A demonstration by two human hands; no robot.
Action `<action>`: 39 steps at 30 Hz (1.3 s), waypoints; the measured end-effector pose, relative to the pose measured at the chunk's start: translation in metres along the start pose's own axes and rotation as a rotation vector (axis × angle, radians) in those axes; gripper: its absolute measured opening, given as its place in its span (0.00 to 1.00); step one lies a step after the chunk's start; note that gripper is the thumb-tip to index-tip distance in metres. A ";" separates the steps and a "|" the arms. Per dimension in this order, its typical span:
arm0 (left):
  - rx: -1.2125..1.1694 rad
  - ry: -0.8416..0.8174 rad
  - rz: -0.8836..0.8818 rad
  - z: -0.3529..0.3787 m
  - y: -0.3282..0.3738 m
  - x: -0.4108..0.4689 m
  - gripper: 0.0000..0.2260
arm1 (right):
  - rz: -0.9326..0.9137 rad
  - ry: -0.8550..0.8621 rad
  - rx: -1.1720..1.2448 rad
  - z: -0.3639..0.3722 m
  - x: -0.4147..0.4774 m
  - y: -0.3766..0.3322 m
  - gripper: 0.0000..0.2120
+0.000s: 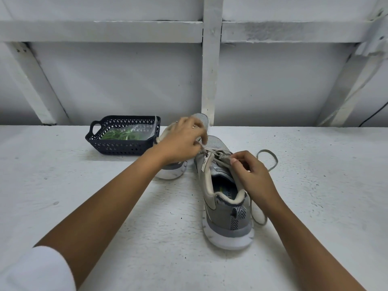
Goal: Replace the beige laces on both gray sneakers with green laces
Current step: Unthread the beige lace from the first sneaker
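Unlacing looks barely started: left hand (180, 141) and right hand (252, 175) fingers (235, 161) pinch the near sneaker's (224, 208) beige lace (270, 158), green laces (119, 134) untouched in the basket (123, 147) beyond it.

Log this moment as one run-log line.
stage: unlacing near sneaker | left hand: pinches beige lace | right hand: pinches beige lace | green laces: bagged, in basket | far sneaker: partly behind left hand

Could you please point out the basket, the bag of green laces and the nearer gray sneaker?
basket (119, 147), head view, on its front wall.
bag of green laces (120, 135), head view, on the green bundle.
nearer gray sneaker (224, 211), head view, on its heel.
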State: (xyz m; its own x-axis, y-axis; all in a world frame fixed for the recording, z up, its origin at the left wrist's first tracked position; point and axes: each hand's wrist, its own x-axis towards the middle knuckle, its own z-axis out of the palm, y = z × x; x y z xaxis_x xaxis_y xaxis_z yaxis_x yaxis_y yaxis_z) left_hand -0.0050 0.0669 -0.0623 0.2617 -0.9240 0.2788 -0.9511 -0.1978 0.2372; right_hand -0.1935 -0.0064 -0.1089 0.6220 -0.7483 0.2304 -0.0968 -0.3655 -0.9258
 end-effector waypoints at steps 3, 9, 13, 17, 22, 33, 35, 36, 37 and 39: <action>0.155 -0.057 0.033 0.007 0.004 -0.001 0.09 | -0.004 0.002 -0.006 0.000 0.000 0.000 0.04; 0.192 -0.082 0.037 0.014 0.001 0.000 0.10 | -0.002 0.000 -0.007 0.000 0.001 0.000 0.04; 0.212 -0.038 0.069 0.017 0.000 -0.002 0.09 | -0.004 -0.003 -0.010 0.000 0.000 0.000 0.04; 0.034 0.303 -0.064 0.009 -0.005 -0.004 0.11 | -0.009 -0.008 -0.013 -0.001 0.000 0.000 0.04; 0.044 0.456 -0.200 0.006 -0.014 -0.008 0.10 | -0.020 -0.009 -0.018 0.000 0.000 0.000 0.06; 0.268 0.034 -0.024 0.016 0.003 -0.014 0.11 | -0.013 -0.011 0.003 -0.001 0.000 0.001 0.05; 0.100 0.194 -0.120 0.012 0.000 -0.016 0.09 | -0.010 -0.014 0.001 -0.001 0.000 0.001 0.05; -0.023 0.282 -0.176 0.008 0.000 -0.017 0.08 | -0.008 -0.015 0.000 -0.001 0.000 0.001 0.05; -0.141 0.382 -0.222 0.005 -0.002 -0.018 0.06 | -0.008 -0.016 -0.002 -0.001 0.000 0.001 0.04; -0.287 0.566 -0.293 -0.001 -0.005 -0.020 0.05 | -0.010 -0.012 -0.005 -0.001 0.000 0.002 0.04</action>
State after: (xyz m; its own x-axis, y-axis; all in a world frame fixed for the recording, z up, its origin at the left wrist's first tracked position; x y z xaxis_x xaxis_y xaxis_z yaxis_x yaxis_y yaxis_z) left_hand -0.0059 0.0865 -0.0685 0.6202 -0.5176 0.5894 -0.7677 -0.2462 0.5916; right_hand -0.1940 -0.0078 -0.1102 0.6324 -0.7377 0.2362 -0.0945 -0.3761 -0.9218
